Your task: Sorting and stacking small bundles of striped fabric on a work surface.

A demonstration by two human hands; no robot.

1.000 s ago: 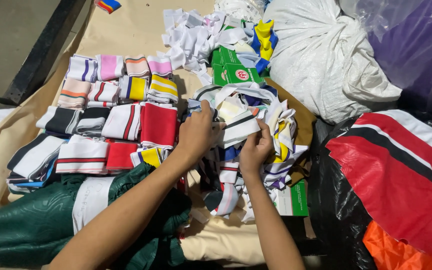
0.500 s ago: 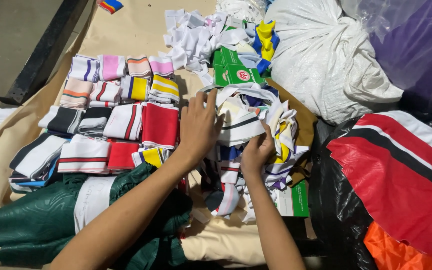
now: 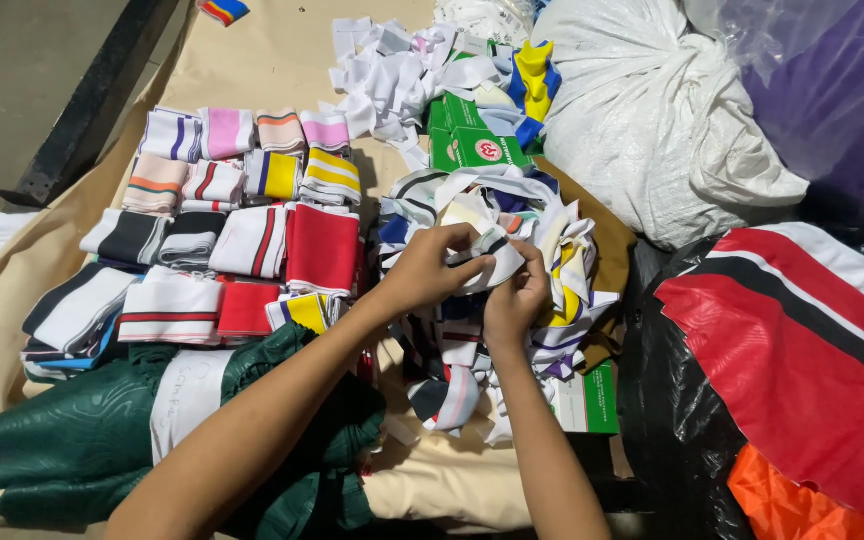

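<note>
A tan cloth-covered table (image 3: 272,60) fills the frame, sorted folded knit strips (image 3: 222,240) at centre left. At centre, on the loose pile (image 3: 492,300), left hand (image 3: 432,270) and right hand (image 3: 514,300) pinch one white striped strip (image 3: 497,262); it seems mid-sorting, needing pulling free.

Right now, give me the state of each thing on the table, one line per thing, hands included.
Left hand: pinching a white striped fabric piece.
Right hand: gripping the same piece from below.
Loose fabric pile: jumbled, unsorted.
Folded striped bands: stacked in neat rows.
White sack: full, bunched shut.
Green boxes: closed, partly covered by scraps.
Green cloth: folded, lying flat.
</note>
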